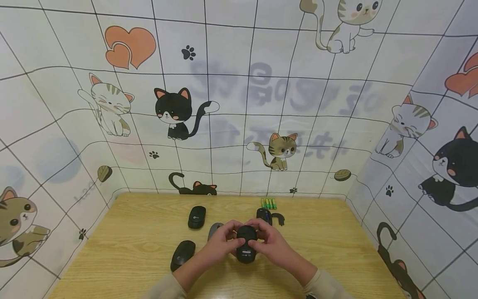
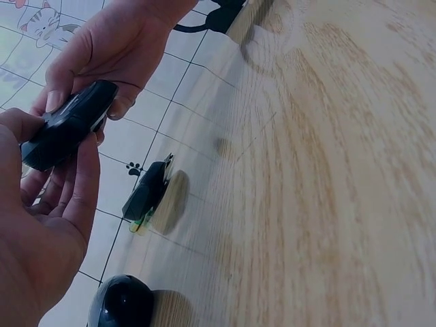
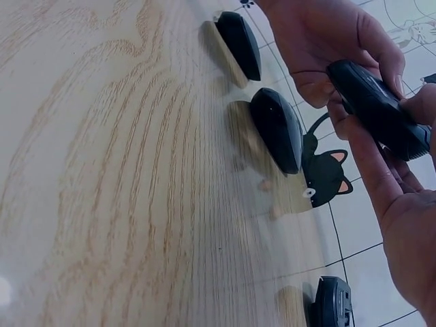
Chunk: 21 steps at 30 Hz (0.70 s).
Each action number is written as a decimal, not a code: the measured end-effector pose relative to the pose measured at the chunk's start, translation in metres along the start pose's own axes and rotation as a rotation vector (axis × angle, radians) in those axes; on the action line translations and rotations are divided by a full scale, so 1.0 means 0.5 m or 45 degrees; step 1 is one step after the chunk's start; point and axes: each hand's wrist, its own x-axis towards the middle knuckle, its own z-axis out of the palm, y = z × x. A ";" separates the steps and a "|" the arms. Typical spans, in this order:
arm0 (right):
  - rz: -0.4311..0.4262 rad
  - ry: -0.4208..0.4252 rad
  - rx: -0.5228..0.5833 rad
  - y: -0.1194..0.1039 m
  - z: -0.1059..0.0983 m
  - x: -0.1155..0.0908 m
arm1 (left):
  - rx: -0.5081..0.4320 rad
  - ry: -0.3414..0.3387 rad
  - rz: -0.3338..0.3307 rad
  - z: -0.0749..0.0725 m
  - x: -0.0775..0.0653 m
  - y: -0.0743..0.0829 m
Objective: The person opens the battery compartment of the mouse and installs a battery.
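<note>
A black computer mouse (image 1: 246, 249) is held underside up over the table, its white label facing me. My left hand (image 1: 226, 241) grips one side, thumb pressed on the underside. From the other side my right hand (image 1: 271, 243) holds it the same way, with its thumb close to the left one. The left wrist view shows the mouse (image 2: 71, 126) between both hands, fingers wrapped beneath it. In the right wrist view the mouse (image 3: 378, 109) is clear of the tabletop.
On the wooden table (image 1: 325, 257) lie a black mouse (image 1: 196, 217), a larger black mouse (image 1: 183, 254) and a partly hidden grey mouse (image 1: 215, 229). Behind my right hand are an opened mouse (image 1: 264, 214), a curved dark cover (image 1: 278, 218) and several green batteries (image 1: 268, 203). Cat-print sheeting (image 1: 231, 153) surrounds the table.
</note>
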 end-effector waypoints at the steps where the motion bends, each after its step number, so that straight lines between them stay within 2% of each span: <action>1: 0.001 0.000 -0.002 0.000 0.000 0.000 | 0.003 0.001 -0.002 0.000 0.000 0.000; 9: -0.002 0.012 -0.025 -0.004 0.001 0.001 | 0.008 0.001 -0.007 -0.002 0.001 -0.004; 17: -0.130 0.143 -0.215 -0.005 -0.006 0.010 | 0.051 0.009 -0.014 -0.004 0.003 -0.012; 21: -0.081 0.220 -0.237 -0.007 -0.007 0.011 | 0.065 0.003 -0.025 -0.003 0.004 -0.014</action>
